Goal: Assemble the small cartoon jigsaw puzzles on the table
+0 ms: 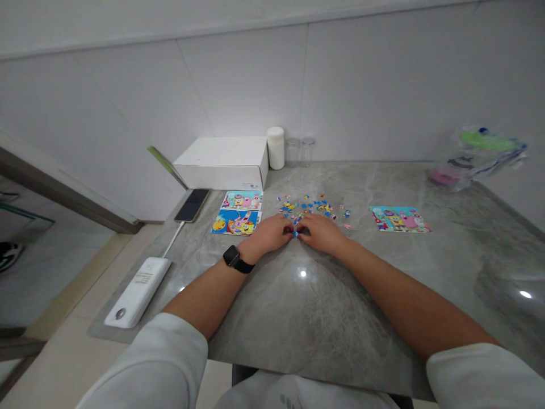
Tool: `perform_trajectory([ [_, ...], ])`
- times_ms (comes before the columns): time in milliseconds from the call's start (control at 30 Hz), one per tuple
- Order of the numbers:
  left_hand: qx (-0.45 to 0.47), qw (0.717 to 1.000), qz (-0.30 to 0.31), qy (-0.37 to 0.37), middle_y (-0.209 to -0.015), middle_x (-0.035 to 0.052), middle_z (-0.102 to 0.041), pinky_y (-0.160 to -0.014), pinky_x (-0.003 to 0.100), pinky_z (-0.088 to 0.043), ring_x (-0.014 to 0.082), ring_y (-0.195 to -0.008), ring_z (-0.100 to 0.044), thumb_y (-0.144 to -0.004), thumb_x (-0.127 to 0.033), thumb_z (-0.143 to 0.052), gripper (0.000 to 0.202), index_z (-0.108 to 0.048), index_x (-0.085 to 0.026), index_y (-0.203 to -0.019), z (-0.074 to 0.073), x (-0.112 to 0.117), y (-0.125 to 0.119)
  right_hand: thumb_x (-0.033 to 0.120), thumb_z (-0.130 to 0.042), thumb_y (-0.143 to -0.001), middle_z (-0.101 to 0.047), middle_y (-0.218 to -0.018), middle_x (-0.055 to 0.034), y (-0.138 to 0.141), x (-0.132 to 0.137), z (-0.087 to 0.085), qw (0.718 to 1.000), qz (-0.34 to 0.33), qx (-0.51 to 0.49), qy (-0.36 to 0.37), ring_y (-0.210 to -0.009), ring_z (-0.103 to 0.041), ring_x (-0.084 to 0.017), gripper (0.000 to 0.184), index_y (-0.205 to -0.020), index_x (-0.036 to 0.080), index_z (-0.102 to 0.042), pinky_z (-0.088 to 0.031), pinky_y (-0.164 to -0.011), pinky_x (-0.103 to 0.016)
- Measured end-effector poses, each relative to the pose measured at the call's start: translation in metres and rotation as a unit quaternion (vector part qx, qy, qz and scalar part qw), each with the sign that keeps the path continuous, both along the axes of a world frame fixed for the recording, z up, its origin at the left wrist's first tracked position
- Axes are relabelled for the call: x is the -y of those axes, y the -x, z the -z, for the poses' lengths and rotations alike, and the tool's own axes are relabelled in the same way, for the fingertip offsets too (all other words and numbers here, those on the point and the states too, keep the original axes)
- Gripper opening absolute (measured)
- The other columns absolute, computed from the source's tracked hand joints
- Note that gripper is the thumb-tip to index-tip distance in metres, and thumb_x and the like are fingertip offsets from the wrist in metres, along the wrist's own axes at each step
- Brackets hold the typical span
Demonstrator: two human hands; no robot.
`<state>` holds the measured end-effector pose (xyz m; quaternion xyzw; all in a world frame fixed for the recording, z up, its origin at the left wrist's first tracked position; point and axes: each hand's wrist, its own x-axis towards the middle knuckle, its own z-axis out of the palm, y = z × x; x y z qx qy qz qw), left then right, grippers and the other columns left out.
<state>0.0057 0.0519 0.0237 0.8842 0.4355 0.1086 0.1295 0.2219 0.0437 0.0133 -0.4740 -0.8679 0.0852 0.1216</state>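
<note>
My left hand (272,233), with a black watch on its wrist, and my right hand (321,232) meet at the middle of the table. The fingertips of both are pinched around a small blue puzzle piece (295,233); the fingers partly cover it, and I cannot tell whether it is one piece or two joined. Just beyond my hands lie several loose puzzle pieces (320,205), mostly blue and yellow, with a few pink ones. Left of my left hand are two cartoon picture cards, a lower blue one (235,222) and an upper light-blue one (242,200).
Another cartoon card (401,219) lies at the right. At the left, a phone (192,205) is cabled to a white power bank (138,292). Along the wall stand a white box (221,162), a white bottle (276,149) and two clear glasses (307,152). A plastic bag (474,156) sits far right.
</note>
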Motion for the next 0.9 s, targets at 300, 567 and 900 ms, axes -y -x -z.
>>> perform_trajectory([
  [300,-0.036,0.999,0.013,-0.018,-0.108,0.0075,-0.072,-0.09,0.034,-0.057,0.0245,-0.102,-0.07,-0.096,-0.026,-0.066,0.017,-0.08,-0.025,-0.106,-0.004,0.001,-0.002,0.029,-0.074,-0.095,-0.075,-0.108,-0.0088,0.0,-0.001,-0.003,1.0,-0.007,0.017,0.001,-0.108,-0.067,-0.026,0.014,-0.105,0.024,-0.082,-0.049,-0.097,-0.036],
  [567,-0.017,1.0,0.013,-0.002,-0.108,0.0059,-0.075,-0.094,0.034,-0.056,0.0238,-0.104,-0.07,-0.094,-0.025,-0.068,0.016,-0.08,-0.024,-0.105,0.001,-0.005,0.001,0.031,-0.074,-0.096,-0.075,-0.107,-0.0081,0.001,-0.002,0.0,1.0,-0.011,0.013,-0.004,-0.11,-0.067,-0.026,0.014,-0.105,0.025,-0.082,-0.049,-0.098,-0.037],
  [900,0.038,0.999,0.013,0.023,-0.107,0.0042,-0.077,-0.094,0.033,-0.055,0.0225,-0.104,-0.071,-0.088,-0.024,-0.076,0.015,-0.08,-0.023,-0.103,0.001,-0.015,0.011,0.031,-0.073,-0.096,-0.076,-0.111,-0.0085,-0.001,-0.002,-0.004,1.0,-0.005,-0.025,-0.001,-0.11,-0.068,-0.025,0.015,-0.106,0.024,-0.081,-0.049,-0.099,-0.037],
])
